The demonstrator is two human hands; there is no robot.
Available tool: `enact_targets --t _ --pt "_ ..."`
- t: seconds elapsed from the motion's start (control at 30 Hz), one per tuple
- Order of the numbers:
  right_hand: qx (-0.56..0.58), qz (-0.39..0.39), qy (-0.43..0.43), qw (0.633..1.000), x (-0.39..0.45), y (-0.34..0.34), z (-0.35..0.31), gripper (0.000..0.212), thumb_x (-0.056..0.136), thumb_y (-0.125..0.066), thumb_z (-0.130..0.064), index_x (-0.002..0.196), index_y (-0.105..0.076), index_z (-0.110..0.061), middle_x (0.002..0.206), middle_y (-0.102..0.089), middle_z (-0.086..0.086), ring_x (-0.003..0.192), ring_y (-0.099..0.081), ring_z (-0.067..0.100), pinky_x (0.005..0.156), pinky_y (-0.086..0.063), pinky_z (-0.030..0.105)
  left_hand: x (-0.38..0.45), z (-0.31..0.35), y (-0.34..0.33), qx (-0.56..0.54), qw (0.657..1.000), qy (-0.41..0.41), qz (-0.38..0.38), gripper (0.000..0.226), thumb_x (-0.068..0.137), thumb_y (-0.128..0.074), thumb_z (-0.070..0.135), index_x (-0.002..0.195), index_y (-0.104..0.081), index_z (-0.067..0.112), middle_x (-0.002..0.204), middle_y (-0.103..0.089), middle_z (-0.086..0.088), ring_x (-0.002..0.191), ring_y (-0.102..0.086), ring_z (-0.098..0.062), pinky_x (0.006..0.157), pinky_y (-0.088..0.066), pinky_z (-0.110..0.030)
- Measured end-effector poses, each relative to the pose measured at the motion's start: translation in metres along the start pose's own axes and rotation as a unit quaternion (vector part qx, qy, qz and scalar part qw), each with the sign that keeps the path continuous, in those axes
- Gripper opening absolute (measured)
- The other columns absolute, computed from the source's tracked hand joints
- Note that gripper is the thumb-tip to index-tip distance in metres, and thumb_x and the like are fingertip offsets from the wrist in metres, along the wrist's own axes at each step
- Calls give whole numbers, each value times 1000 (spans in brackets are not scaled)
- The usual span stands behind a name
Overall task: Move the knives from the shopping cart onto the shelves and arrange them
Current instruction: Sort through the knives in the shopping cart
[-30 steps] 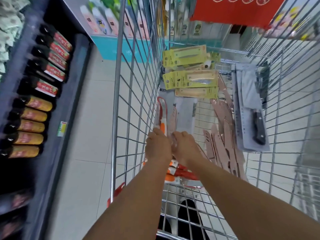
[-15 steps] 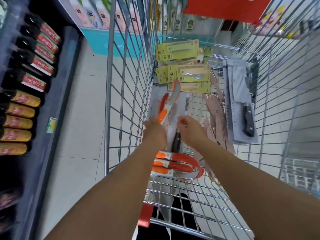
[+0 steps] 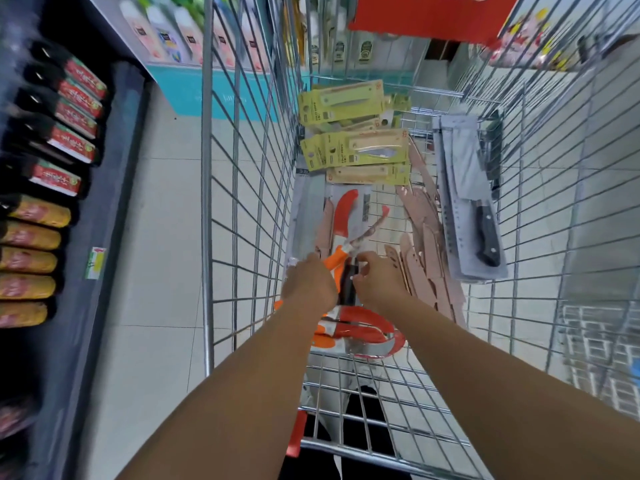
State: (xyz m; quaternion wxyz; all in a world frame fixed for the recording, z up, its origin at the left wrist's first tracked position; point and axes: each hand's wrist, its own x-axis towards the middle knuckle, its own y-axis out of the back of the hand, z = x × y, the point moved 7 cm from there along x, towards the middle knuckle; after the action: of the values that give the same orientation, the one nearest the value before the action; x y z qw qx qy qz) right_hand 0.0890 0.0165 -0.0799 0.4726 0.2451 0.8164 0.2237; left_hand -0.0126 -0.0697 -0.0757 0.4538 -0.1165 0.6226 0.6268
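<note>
Fingers of the left hand [image 3: 309, 285] hidden behind its back, seemingly curled round an orange-handled knife [image 3: 341, 223] lifted just beyond it. Right hand [image 3: 377, 280] pinching a dark handle [image 3: 347, 284] between both hands; exact hold hard to make out. Inside the wire shopping cart [image 3: 242, 188]: yellow-green card packs [image 3: 353, 152] further ahead, pale pink sheaths [image 3: 429, 265] right, steel cleaver [image 3: 465, 188] beyond those, glossy orange knives [image 3: 360, 332] nearer.

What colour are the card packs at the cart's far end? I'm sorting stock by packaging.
Yellow-green card packs, each with a pale knife; clearest in the head view.
</note>
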Motion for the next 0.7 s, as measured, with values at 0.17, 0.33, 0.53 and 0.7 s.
enact_targets --t 0.17,0.33,0.53,0.7 --pt "84 19 -30 996 0 2 5 34 88 -47 -3 119 -59 -12 111 -65 8 101 -57 26 78 -39 26 8 15 1 50 997 -39 38 45 90 -60 29 131 -46 15 125 -51 -10 116 -49 -30 87 -46 -41" --pt "177 -14 -58 982 5 2 16 31 93 -45 0 122 -58 -3 109 -64 9 103 -60 26 95 -48 38 13 29 -8 99 993 -18 54 40 93 -53 15 130 -47 1 122 -45 -14 110 -54 -29 84 -47 -36" --pt "191 28 -60 979 8 23 20 21 92 -51 -7 84 -61 -23 102 -68 7 96 -64 28 89 -53 43 18 33 -11 111 992 -3 52 48 91 -60 26 129 -48 -1 117 -50 -15 106 -56 -29 81 -49 -35" --pt "179 49 -43 982 5 39 19 23 91 -49 -9 83 -60 -27 104 -68 6 94 -64 26 88 -52 45 18 39 -7 26 996 13 85 43 95 -51 16 133 -37 0 122 -54 -18 109 -56 -33 85 -51 -40"
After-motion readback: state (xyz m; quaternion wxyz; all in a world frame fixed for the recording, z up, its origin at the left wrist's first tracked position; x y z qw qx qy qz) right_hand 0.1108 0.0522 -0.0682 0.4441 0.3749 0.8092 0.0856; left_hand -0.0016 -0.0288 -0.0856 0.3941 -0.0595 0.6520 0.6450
